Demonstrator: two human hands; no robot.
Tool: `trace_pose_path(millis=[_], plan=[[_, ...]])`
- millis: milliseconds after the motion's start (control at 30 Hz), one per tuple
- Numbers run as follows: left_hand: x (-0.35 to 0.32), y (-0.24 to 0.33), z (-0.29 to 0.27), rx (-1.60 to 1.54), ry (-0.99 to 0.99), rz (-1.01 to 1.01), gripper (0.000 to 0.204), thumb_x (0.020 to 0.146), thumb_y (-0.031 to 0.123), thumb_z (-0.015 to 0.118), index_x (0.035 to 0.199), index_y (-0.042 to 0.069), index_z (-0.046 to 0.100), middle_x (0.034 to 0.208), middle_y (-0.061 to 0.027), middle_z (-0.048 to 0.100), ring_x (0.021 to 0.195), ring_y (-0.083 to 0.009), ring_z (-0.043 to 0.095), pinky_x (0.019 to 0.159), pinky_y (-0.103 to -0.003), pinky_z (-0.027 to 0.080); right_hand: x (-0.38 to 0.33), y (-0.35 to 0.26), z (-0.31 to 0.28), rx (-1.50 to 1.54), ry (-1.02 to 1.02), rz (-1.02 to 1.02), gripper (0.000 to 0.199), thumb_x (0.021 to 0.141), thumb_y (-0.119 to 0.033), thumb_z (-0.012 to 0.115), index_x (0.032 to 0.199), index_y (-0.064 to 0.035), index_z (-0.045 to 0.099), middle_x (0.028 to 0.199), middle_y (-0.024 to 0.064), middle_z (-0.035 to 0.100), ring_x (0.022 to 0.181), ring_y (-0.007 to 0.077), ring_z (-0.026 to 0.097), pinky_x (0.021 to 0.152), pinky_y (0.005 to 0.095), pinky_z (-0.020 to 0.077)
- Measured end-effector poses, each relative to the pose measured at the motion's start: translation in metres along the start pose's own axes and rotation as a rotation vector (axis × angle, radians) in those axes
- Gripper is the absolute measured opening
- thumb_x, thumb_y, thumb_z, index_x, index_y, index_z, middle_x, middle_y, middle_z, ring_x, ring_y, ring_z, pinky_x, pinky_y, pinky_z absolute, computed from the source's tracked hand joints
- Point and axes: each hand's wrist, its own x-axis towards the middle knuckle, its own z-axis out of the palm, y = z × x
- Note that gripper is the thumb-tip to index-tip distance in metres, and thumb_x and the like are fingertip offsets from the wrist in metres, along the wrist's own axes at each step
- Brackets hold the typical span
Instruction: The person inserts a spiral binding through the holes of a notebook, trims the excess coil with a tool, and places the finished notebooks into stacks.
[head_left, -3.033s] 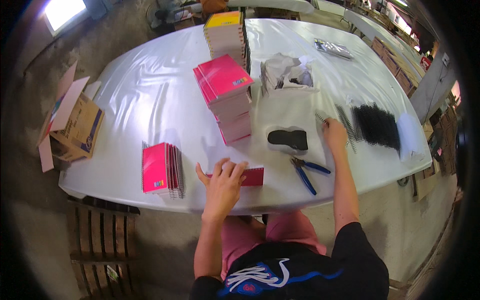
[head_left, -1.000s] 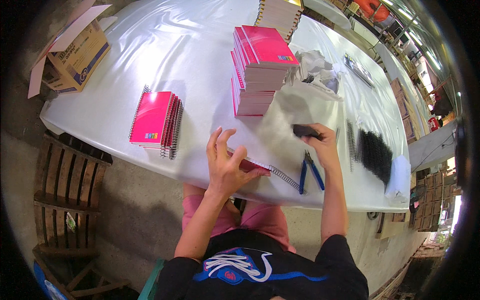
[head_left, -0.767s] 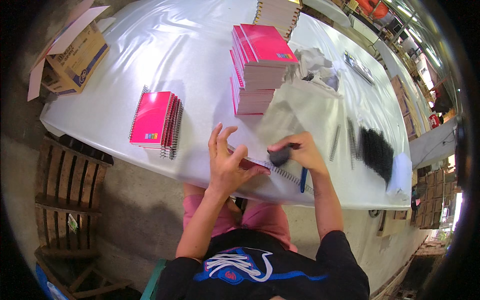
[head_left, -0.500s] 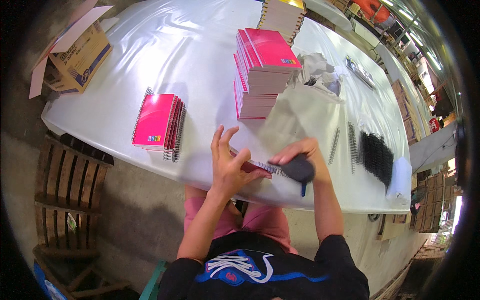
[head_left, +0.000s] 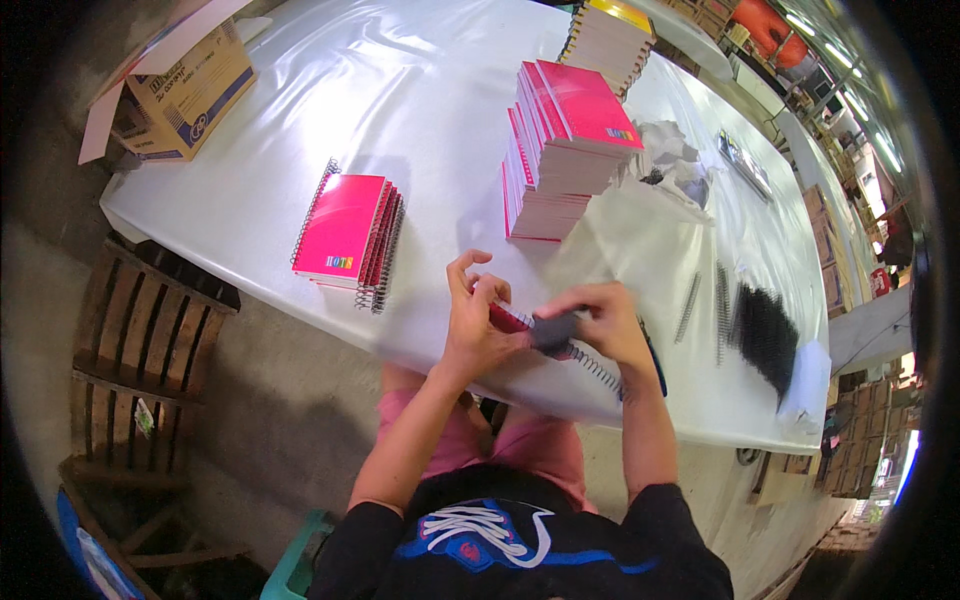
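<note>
My left hand [head_left: 478,325] grips a small red notebook [head_left: 508,318] at the table's near edge, thumb on one side and fingers curled over the other. A metal spiral coil [head_left: 597,366] runs along its edge and sticks out past it to the right. My right hand [head_left: 598,318] is closed on a dark grey, soft-looking pad [head_left: 553,334], which presses over the coil close to my left thumb. A thin dark-blue thing [head_left: 654,358] shows beside my right wrist; its kind is unclear. Most of the notebook is hidden by my hands.
To the left lies a pile of coil-bound red notebooks [head_left: 342,228]. A tall stack of red-covered books [head_left: 575,150] stands ahead, with yellow-topped bound books [head_left: 608,45] behind. Loose coils [head_left: 722,312] and a black coil bundle [head_left: 766,338] lie right. A cardboard box [head_left: 190,100] sits far left.
My right hand has moved the grey pad left along the coil, up to my left thumb. More coil now shows on the right. The view has shifted slightly.
</note>
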Motion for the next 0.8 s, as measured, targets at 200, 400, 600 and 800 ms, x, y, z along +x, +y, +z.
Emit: trace_pose_path(millis=[200, 400, 600, 800], plan=[[0.005, -0.006, -0.001, -0.003, -0.021, 0.038, 0.073, 0.040, 0.036, 0.093, 0.088, 0.007, 0.045, 0.111, -0.0147, 0.037, 0.098, -0.0268, 0.044, 0.077, -0.034, 0.043, 0.008, 0.002, 0.004, 0.128, 0.062, 0.062, 0.022, 0.071, 0.003, 0.064, 0.089, -0.0031, 0.073, 0.081, 0.0086, 0.071, 0.070, 0.0123, 0.064, 0.066, 0.0264, 0.0504], [0.002, -0.015, 0.004, -0.231, -0.023, -0.099, 0.082, 0.041, 0.034, 0.094, 0.092, 0.005, 0.036, 0.105, -0.0135, 0.038, 0.108, -0.0269, 0.040, 0.086, -0.034, 0.040, 0.008, -0.002, 0.013, 0.445, 0.113, -0.015, 0.022, 0.073, 0.002, 0.064, 0.091, -0.0054, 0.073, 0.074, 0.0021, 0.068, 0.069, 0.0085, 0.059, 0.067, 0.0243, 0.0478], [0.006, -0.014, 0.003, -0.175, -0.096, 0.018, 0.087, 0.043, 0.033, 0.094, 0.097, 0.005, 0.032, 0.102, -0.0118, 0.035, 0.106, -0.0254, 0.039, 0.085, -0.032, 0.039, 0.020, 0.008, 0.016, 0.405, 0.040, 0.133, 0.022, 0.072, 0.005, 0.063, 0.090, -0.0034, 0.073, 0.078, 0.0054, 0.070, 0.074, 0.0070, 0.061, 0.068, 0.0234, 0.0489], [0.001, -0.017, 0.005, -0.141, -0.111, 0.007, 0.078, 0.055, 0.028, 0.090, 0.099, 0.007, 0.029, 0.110, -0.0097, 0.032, 0.099, -0.0155, 0.037, 0.086, -0.026, 0.038, 0.024, 0.008, 0.009, -0.174, 0.138, 0.183, 0.022, 0.071, 0.001, 0.062, 0.090, -0.0020, 0.072, 0.074, 0.0077, 0.068, 0.072, 0.0107, 0.063, 0.066, 0.0248, 0.0484]])
